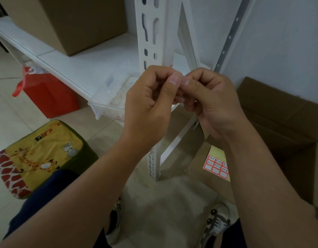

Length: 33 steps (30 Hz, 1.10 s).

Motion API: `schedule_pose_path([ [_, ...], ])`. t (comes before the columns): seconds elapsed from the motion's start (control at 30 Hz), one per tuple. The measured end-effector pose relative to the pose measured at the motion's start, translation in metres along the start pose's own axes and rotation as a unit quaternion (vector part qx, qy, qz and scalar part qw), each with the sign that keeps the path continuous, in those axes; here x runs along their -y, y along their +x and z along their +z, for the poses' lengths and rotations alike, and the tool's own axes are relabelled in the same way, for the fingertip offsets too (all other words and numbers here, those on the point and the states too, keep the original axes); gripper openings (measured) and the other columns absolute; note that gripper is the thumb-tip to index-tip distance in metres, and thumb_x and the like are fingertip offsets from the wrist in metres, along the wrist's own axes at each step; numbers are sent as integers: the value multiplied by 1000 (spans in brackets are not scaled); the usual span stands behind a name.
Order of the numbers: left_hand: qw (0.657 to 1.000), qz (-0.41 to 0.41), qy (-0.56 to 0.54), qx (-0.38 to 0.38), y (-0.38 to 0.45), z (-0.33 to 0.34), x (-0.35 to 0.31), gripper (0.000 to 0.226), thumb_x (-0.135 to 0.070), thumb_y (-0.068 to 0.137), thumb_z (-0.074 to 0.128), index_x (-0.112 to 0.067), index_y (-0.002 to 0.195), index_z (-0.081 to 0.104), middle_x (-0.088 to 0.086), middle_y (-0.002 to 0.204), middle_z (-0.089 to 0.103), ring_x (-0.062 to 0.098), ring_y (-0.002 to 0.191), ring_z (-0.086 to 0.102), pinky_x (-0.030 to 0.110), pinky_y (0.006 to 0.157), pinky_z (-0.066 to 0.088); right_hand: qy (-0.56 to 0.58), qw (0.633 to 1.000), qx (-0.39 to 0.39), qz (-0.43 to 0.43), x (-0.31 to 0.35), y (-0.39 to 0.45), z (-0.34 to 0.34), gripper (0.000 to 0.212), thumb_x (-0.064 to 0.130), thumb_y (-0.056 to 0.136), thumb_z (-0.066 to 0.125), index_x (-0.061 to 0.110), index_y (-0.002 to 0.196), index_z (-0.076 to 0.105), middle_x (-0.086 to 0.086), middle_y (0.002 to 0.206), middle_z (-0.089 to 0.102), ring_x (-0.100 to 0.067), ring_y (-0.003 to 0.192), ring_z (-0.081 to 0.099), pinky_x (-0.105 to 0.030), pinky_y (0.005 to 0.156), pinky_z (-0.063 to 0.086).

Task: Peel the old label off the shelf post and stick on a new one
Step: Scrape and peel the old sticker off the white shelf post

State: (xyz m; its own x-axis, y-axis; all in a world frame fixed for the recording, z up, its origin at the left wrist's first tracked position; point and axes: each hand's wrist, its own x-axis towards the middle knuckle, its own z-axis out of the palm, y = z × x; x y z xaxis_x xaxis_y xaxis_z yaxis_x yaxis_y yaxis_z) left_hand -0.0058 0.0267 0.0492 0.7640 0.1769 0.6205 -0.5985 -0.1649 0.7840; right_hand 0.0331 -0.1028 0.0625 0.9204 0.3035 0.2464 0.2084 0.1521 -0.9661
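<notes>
Starting at the left: a red bag (47, 93) sits on the floor under the shelf (79, 67), and a giraffe-print cushion (38, 158) is nearer the camera by the person's knee. A cardboard box (72, 22) stands on the shelf toward its back. A clear plastic bin (108, 106) hangs off the shelf's front edge.

In the middle, the white slotted post (149, 33) runs top to bottom, and both hands are held together right in front of it. Left hand (151, 102) and right hand (213, 102) have their fingers curled in, tips meeting, pinching something tiny between them. Probably a label, but it's too hidden to tell.

Right of the post, a label sheet (217, 163) with red-bordered stickers lies on flattened cardboard (280, 113) on the floor, partly behind the right forearm.
</notes>
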Motion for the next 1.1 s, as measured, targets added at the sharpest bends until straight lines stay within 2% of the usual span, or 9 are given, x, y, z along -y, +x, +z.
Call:
schedule_pose_path([
  [0.23, 999, -7, 29, 19, 1, -4, 0, 14, -2, 100, 48, -6, 93, 60, 2, 75, 68, 11, 66, 68, 20, 63, 53, 45, 997, 47, 36, 0, 1, -1, 10, 15, 82, 65, 9, 76, 61, -3, 58, 53, -14, 53, 45, -23, 51, 40],
  [0.4, 999, -1, 32, 24, 3, -5, 0, 15, -3, 101, 47, -10, 91, 56, 0, 69, 67, 12, 62, 67, 22, 60, 53, 111, 988, 84, 66, 0, 1, 2, 9, 12, 83, 61, 8, 75, 58, -3, 61, 56, -15, 56, 45, -22, 49, 36],
  [0.53, 999, -20, 13, 23, 3, -7, 3, 16, -7, 103, 43, -7, 90, 54, 15, 66, 65, 21, 58, 68, 34, 54, 55, 150, 980, 112, 70, -3, 0, 8, 12, 10, 87, 58, 6, 76, 55, -4, 59, 54, -14, 54, 48, -21, 47, 33],
  [0.67, 999, -44, -4, 18, 1, -7, 4, 21, -10, 104, 38, -6, 88, 51, 18, 64, 61, 22, 54, 66, 32, 51, 51, 154, 978, 122, 76, -6, -1, 12, 14, 12, 87, 57, 5, 75, 53, -3, 57, 51, -15, 55, 49, -23, 48, 32],
  [0.83, 996, -81, -31, -3, 3, -8, 5, 33, -20, 103, 33, -5, 79, 49, 29, 63, 54, 45, 55, 56, 51, 49, 50, 156, 975, 139, 69, -7, 0, 15, 19, 12, 92, 49, 6, 74, 53, 1, 56, 55, -16, 55, 44, -27, 51, 29],
  [0.9, 995, -91, -24, -23, 5, -10, 4, 36, -20, 103, 33, -8, 71, 47, 20, 56, 51, 39, 50, 55, 44, 46, 49, 154, 976, 139, 69, -6, 0, 16, 19, 13, 92, 47, 5, 76, 54, 1, 54, 55, -16, 53, 44, -28, 51, 30],
  [1.0, 995, -88, 8, -52, 6, -15, 3, 42, -15, 103, 37, -18, 62, 46, 0, 49, 48, 20, 44, 50, 30, 45, 44, 164, 975, 123, 87, -8, 1, 16, 19, 14, 88, 49, 5, 79, 64, -4, 53, 49, -17, 50, 45, -26, 50, 36],
  [1.1, 993, -80, 36, -84, 8, -22, 7, 37, -15, 104, 38, -18, 69, 48, -4, 55, 52, 18, 51, 53, 29, 53, 47, 173, 974, 114, 95, -9, 2, 15, 25, 10, 87, 45, 6, 81, 69, -5, 53, 50, -17, 48, 44, -25, 49, 39],
])
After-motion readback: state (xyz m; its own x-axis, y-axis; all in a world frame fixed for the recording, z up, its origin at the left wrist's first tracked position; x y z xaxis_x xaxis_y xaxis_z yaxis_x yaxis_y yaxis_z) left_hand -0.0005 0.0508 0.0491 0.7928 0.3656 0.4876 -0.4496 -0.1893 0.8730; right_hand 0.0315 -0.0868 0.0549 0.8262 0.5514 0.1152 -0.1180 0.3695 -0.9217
